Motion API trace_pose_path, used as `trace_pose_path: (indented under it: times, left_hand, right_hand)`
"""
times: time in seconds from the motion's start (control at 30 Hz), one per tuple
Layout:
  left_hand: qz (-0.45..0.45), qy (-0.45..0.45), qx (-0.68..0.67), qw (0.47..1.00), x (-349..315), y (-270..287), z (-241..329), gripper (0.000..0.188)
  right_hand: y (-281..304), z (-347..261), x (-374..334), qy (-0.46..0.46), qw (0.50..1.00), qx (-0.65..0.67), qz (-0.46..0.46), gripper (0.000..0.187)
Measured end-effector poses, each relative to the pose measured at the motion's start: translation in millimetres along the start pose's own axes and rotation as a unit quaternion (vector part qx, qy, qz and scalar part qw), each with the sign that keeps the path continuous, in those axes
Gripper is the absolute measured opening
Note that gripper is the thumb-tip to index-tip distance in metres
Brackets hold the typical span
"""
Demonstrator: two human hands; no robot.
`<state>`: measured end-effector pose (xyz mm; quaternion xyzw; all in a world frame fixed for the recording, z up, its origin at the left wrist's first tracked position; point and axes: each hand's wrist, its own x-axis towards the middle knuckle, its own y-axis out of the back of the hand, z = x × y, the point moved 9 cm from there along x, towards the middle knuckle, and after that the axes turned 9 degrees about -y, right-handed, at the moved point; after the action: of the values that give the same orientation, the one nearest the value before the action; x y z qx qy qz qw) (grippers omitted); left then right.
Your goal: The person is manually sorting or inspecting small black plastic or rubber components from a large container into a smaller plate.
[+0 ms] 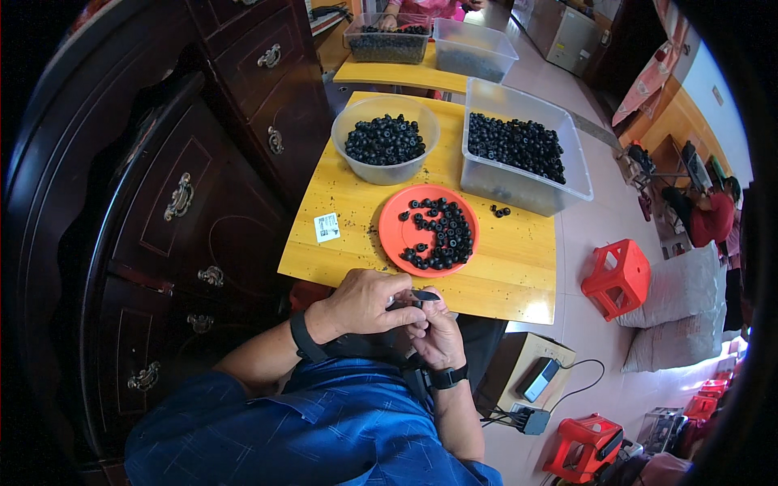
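Observation:
Both hands meet in front of my body, at the near edge of the yellow table. My left hand (369, 301) is closed, with a dark, thin, pointed piece (425, 296) like a small blade sticking out between its thumb and fingers. Against the tip of that piece, my right hand (438, 330) is closed in a pinch; whatever it holds is mostly hidden by the fingers. Just beyond them lies a red round plate (390, 236) with many small black ring-shaped parts (451, 235), mostly on its right side.
Behind the plate stand a round translucent tub (342, 154) and a rectangular clear bin (531, 193), both holding black parts. A white label (327, 228) lies on the yellow table (519, 279). Dark cabinets (194, 211) flank the left; a red stool (616, 275) stands right. Another person works across.

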<state>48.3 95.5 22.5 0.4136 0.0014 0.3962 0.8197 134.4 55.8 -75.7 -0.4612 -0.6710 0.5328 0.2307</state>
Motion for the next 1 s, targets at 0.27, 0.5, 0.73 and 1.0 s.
trace_pose_path:
  times: [0.27, 0.5, 0.73, 1.0]
  left_hand:
    - [-0.011, -0.005, 0.01, 1.0, 3, 0, 2, 0.036]
    - [-0.046, 0.019, 0.024, 0.998, 0, -6, -8, 0.039]
    - [-0.061, 0.035, 0.04, 0.997, -8, -12, -21, 0.037]
    - [0.043, 0.039, -0.052, 0.997, 0, 6, -5, 0.031]
  right_hand:
    - [11, 4, 3, -0.007, 1.0, 0.017, 0.005, 0.012]
    - [15, 5, 4, -0.003, 1.0, 0.017, 0.02, 0.01]
    - [17, 6, 5, -0.009, 0.998, 0.064, 0.007, 0.014]
    - [8, 5, 7, -0.011, 0.998, 0.056, -0.003, 0.022]
